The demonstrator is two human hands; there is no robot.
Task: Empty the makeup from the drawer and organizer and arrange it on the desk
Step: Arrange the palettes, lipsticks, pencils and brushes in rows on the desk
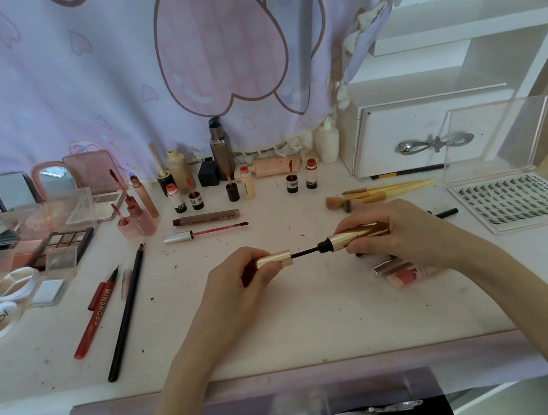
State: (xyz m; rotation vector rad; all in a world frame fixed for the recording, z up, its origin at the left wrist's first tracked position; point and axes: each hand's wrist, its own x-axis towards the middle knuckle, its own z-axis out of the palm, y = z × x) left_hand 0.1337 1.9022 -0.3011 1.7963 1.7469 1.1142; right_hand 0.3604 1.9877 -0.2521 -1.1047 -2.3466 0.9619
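Above the middle of the white desk I hold a gold mascara pulled apart. My left hand grips the gold cap, from which the black wand sticks out to the right. My right hand grips the gold tube; the wand's tip is inside its black neck. Two pink lip gloss tubes lie on the desk under my right wrist. A white organizer drawer with a silver bow handle stands at the back right.
Palettes and compacts crowd the left. Red and black pencils lie left of centre. Small bottles and lip tints line the back. Yellow brushes and a lash tray lie at the right. A drawer handle shows below the desk edge.
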